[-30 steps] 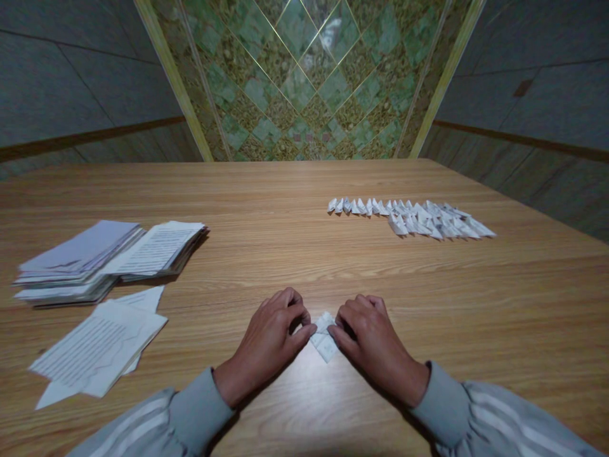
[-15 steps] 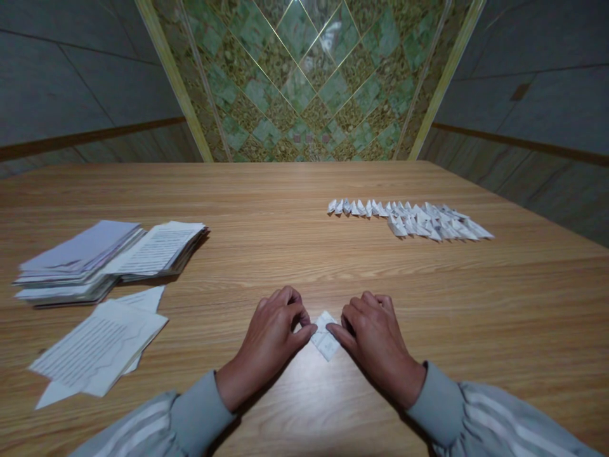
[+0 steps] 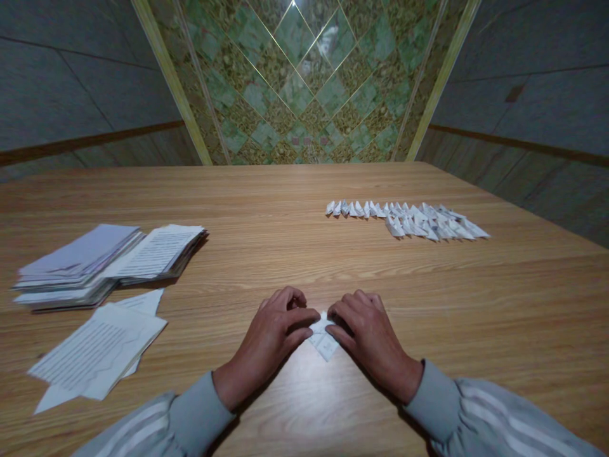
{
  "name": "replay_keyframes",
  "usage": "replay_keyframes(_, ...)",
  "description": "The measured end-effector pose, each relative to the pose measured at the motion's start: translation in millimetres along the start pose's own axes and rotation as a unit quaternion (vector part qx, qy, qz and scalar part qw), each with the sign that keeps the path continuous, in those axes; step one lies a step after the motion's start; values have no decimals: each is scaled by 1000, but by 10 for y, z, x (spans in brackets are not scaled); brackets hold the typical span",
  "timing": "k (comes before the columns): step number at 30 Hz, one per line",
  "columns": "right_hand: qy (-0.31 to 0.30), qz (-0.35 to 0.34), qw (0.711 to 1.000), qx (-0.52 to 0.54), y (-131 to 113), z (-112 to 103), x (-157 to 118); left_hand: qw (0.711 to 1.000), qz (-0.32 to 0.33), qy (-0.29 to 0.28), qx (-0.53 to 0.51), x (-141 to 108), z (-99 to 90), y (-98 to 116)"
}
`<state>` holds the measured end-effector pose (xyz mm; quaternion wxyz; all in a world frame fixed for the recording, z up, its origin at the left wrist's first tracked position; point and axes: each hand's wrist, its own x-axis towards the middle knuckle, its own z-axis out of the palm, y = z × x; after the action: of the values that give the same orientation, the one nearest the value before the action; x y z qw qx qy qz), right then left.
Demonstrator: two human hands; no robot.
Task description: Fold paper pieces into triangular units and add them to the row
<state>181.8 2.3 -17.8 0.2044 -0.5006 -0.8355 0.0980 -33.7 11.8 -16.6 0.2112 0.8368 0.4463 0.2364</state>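
Note:
A small folded paper square [image 3: 325, 343] lies on the table in front of me, one corner pointing toward me. At its left corner my left hand [image 3: 278, 330] has thumb and index finger on the paper, the other fingers curled. My right hand [image 3: 368, 336] grips the right side in the same way, thumb below and curled fingers above. Between them the fingers cover the paper's side corners and part of its far half. Its near half shows faint print and crease lines.
Toward the back right stand rows of small folded white paper pieces [image 3: 413, 222]. Stacked papers [image 3: 80, 254] and an open stack of printed pages [image 3: 162, 251] lie at the left. Nearer are loose printed sheets [image 3: 102, 346]. The wooden table [image 3: 266, 241] reaches a tiled wall.
My index fingers have come forward onto the paper's far half, covering more of it. The paper stays in nearly the same place. The view has shifted slightly.

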Motion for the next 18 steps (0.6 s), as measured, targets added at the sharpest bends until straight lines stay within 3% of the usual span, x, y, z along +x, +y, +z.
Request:
replay_keyframes(4, -9, -14, 1000, -5, 2, -3, 6, 1000, 9, 2, 15, -8, 16, 39)
replay_keyframes(12, -9, 6, 1000, 0, -21, 4, -3, 997, -65, 30, 26, 18, 79, 50)
replay_keyframes(18, -5, 50, 997, 64, -68, 20, -38, 999, -42, 30, -14, -12, 119, 17)
